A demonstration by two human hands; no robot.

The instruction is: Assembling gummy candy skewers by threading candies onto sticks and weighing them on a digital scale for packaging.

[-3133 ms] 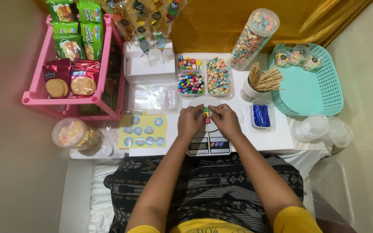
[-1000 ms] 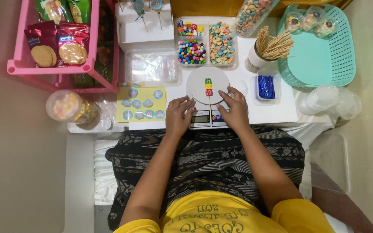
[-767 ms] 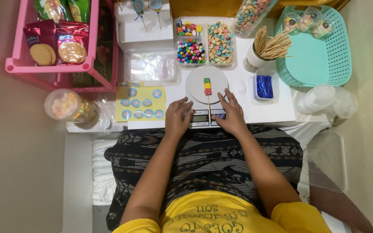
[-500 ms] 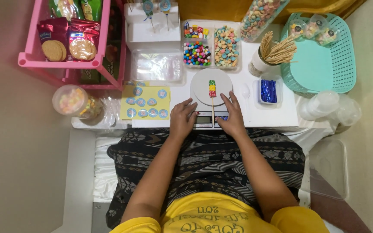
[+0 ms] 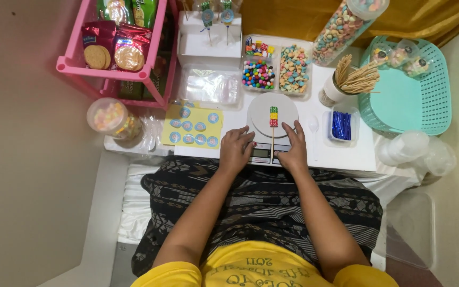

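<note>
While both forearms reach forward over a patterned dark cloth across the lap, the left hand and the right hand lie flat and empty, fingers loosely spread, on the near edge of a small kitchen scale at the front of the white table. Each hand rests beside the scale's display, the left on one side, the right on the other. Between them a thin wooden stick runs up onto the round white weighing plate, where a candy skewer lies flat with green, yellow and red pieces stacked along it; neither hand touches it.

To the left of the scale sits a yellow sheet of round blue stickers, and to the right a small clear tray of blue twist ties. Beyond the plate stand clear trays of coloured sweets and pastel cereal pieces, with a cup of wooden skewers near them. Farther right lies a turquoise basket; far left, a pink rack holds biscuit packets.
</note>
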